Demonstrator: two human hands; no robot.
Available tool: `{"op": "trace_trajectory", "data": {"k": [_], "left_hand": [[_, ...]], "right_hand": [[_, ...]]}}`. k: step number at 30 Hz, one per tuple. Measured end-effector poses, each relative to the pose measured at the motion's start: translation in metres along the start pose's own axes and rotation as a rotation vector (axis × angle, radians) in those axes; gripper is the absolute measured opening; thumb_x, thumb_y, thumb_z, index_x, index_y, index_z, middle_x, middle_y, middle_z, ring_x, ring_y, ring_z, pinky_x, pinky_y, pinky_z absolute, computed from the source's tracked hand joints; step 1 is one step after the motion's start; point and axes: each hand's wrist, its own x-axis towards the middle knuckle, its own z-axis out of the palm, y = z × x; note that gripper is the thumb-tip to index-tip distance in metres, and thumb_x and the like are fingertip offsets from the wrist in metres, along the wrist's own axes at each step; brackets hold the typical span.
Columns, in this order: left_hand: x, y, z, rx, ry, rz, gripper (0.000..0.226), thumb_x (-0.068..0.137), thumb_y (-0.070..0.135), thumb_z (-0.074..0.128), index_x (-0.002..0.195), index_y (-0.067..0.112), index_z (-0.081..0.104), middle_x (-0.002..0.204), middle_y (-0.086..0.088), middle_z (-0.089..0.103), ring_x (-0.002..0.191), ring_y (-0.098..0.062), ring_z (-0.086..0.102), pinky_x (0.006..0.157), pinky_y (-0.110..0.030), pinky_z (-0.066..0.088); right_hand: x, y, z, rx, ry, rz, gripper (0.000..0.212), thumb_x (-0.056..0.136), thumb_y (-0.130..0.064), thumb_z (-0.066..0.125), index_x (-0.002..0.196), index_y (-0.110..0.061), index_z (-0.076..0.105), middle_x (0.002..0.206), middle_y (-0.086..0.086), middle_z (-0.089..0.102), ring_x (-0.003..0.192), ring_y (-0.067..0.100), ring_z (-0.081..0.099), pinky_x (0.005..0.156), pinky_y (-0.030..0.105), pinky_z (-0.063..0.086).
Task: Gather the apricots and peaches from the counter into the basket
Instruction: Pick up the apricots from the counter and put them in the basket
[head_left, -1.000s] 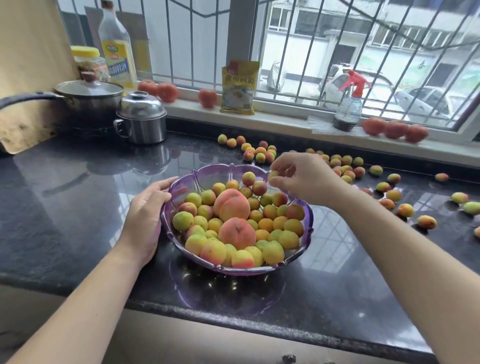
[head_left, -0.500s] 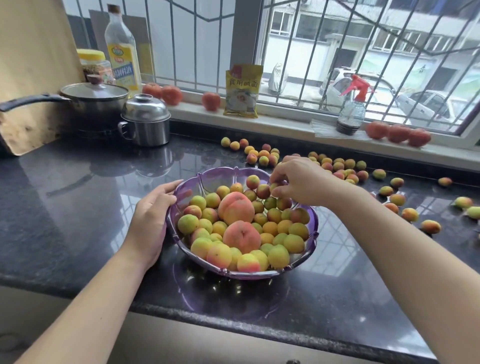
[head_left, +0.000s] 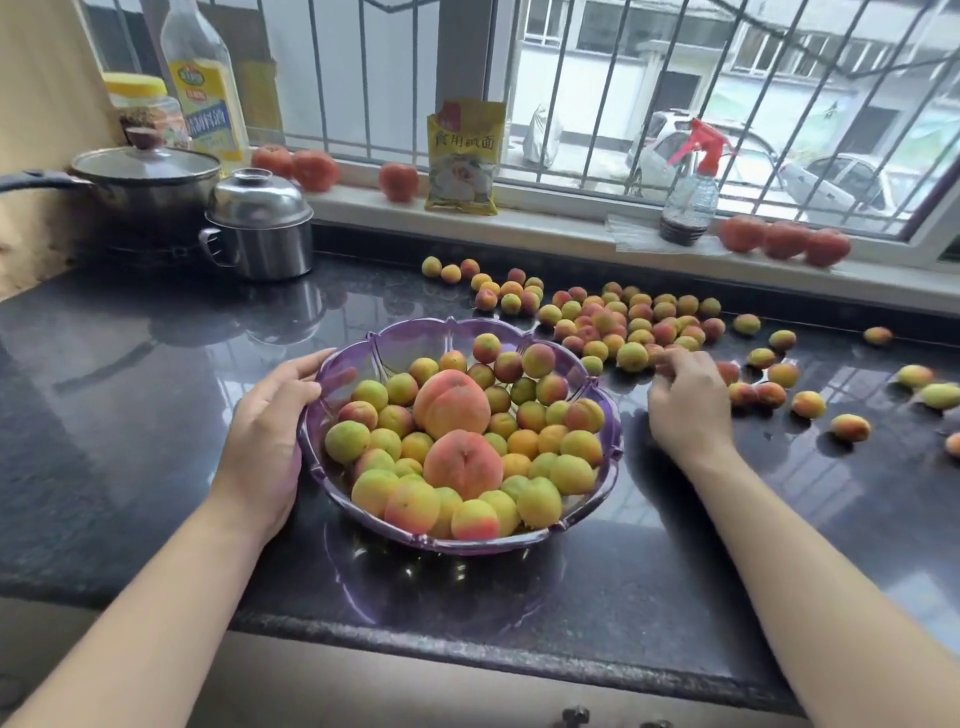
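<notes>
My left hand (head_left: 262, 441) held the scalloped purple plastic basket (head_left: 610, 447); my right hand (head_left: 685, 400) touched loose apricots (head_left: 631, 356), its grip unclear, on the glossy stone surface (head_left: 130, 415).

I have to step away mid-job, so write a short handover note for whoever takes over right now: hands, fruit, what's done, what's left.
Left hand: fingers curled round the near-left rim of the purple basket, steadying it.
Right hand: on the counter to the right of the basket, fingertips at the near edge of the loose apricots; whether it has one pinched cannot be told.
Done: the basket holds two peaches and a heap of apricots.
Left: many apricots lie scattered behind and to the right of the basket, some far to the right. No loose peaches visible on the counter.
</notes>
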Motion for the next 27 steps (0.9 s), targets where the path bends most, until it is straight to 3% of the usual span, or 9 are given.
{"op": "trace_trajectory", "data": {"k": [5,8,11,16,22,25,27], "left_hand": [[0.001,0.000,0.000,-0.026,0.006,0.000,0.035,0.092,0.018,0.048,0.117,0.017,0.073,0.112,-0.007,0.080,0.108,-0.023,0.075,0.090,-0.030,0.063],[0.001,0.001,0.001,-0.020,0.005,-0.004,0.033,0.095,0.015,0.048,0.117,0.015,0.072,0.111,-0.007,0.080,0.107,-0.022,0.075,0.091,-0.032,0.062],[0.000,0.002,0.001,0.001,0.006,-0.014,0.035,0.103,0.004,0.040,0.118,0.014,0.071,0.111,-0.007,0.080,0.109,-0.025,0.074,0.095,-0.037,0.060],[0.001,0.003,0.000,0.003,0.010,-0.023,0.033,0.102,0.006,0.043,0.118,0.014,0.071,0.112,-0.009,0.079,0.110,-0.026,0.074,0.096,-0.039,0.059],[0.001,0.006,0.001,0.007,0.001,-0.022,0.044,0.081,0.024,0.051,0.119,0.015,0.071,0.110,-0.005,0.080,0.105,-0.020,0.076,0.088,-0.034,0.061],[0.001,0.006,0.002,0.011,-0.005,-0.016,0.043,0.080,0.024,0.051,0.118,0.015,0.071,0.106,-0.003,0.081,0.101,-0.018,0.076,0.081,-0.028,0.062],[0.002,0.005,0.002,0.017,0.007,-0.011,0.043,0.079,0.023,0.051,0.116,0.015,0.072,0.105,-0.003,0.081,0.101,-0.019,0.076,0.084,-0.030,0.061]], "right_hand": [[0.017,-0.004,0.014,-0.167,-0.111,-0.096,0.047,0.102,-0.013,0.053,0.149,-0.016,0.045,0.153,0.007,0.041,0.133,0.033,0.048,0.102,0.046,0.046],[0.027,-0.004,0.021,-0.260,-0.179,-0.098,0.054,0.103,-0.011,0.050,0.155,-0.021,0.038,0.159,0.005,0.038,0.140,0.032,0.044,0.106,0.049,0.046],[0.028,-0.004,0.023,-0.246,-0.166,-0.097,0.053,0.102,-0.008,0.051,0.153,-0.020,0.041,0.152,0.007,0.046,0.131,0.034,0.051,0.102,0.048,0.048],[0.026,-0.003,0.021,-0.165,-0.133,-0.091,0.043,0.104,-0.022,0.051,0.147,-0.014,0.048,0.139,0.013,0.049,0.120,0.035,0.055,0.095,0.044,0.050],[0.016,-0.004,0.016,0.048,-0.074,-0.175,0.040,0.102,-0.017,0.056,0.141,-0.010,0.054,0.127,0.014,0.053,0.112,0.025,0.052,0.090,0.029,0.042],[0.024,-0.012,0.003,0.266,-0.053,-0.099,0.036,0.100,-0.024,0.059,0.136,-0.024,0.058,0.123,0.006,0.051,0.111,0.030,0.057,0.096,0.045,0.053],[0.030,-0.033,-0.014,0.390,-0.092,-0.122,0.032,0.098,-0.029,0.062,0.129,-0.038,0.061,0.124,0.003,0.052,0.102,0.027,0.063,0.087,0.042,0.058]]}}
